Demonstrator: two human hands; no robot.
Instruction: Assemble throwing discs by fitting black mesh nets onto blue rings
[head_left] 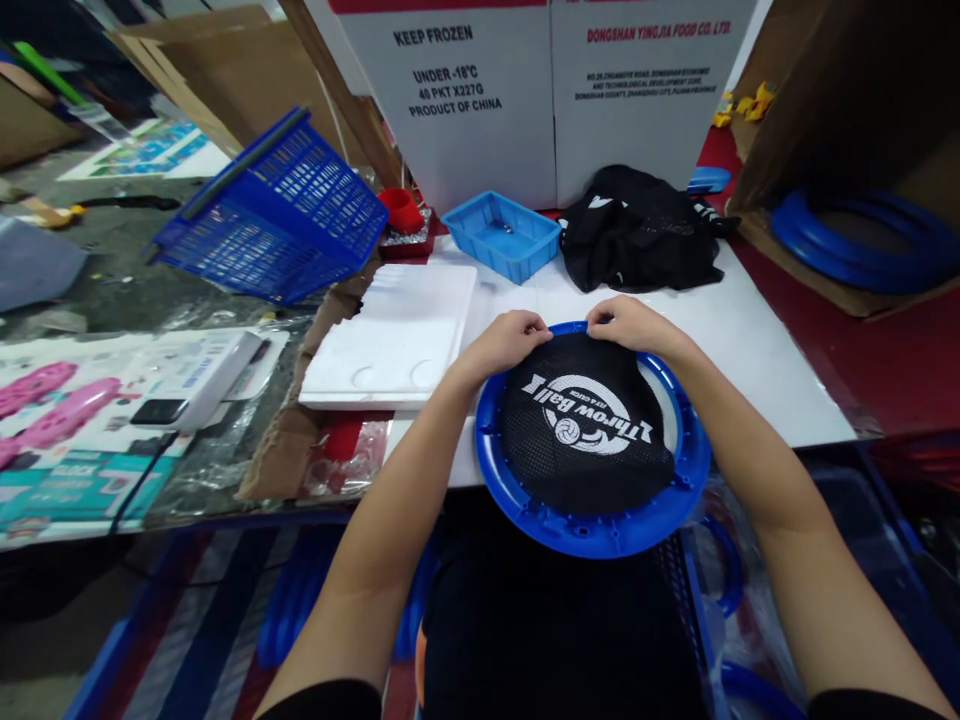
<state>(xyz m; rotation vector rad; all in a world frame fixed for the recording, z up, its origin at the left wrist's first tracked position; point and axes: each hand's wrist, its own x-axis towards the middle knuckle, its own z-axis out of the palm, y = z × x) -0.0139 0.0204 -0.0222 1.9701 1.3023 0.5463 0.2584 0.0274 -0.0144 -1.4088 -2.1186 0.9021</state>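
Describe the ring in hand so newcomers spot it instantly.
Start at the white KEEP FROZEN carton. Nearer, the left hand and right hand hold a blue ring at the front edge of the white tabletop. Unlike the boxed rings, it carries black Throw Ball mesh.

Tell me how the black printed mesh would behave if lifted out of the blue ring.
The black mesh would probably be floppy: its right edge curves inward, leaving a gap beside the blue ring. It is likely light, since it looks thin and perforated. Its textured surface suggests it won't be very slippery.
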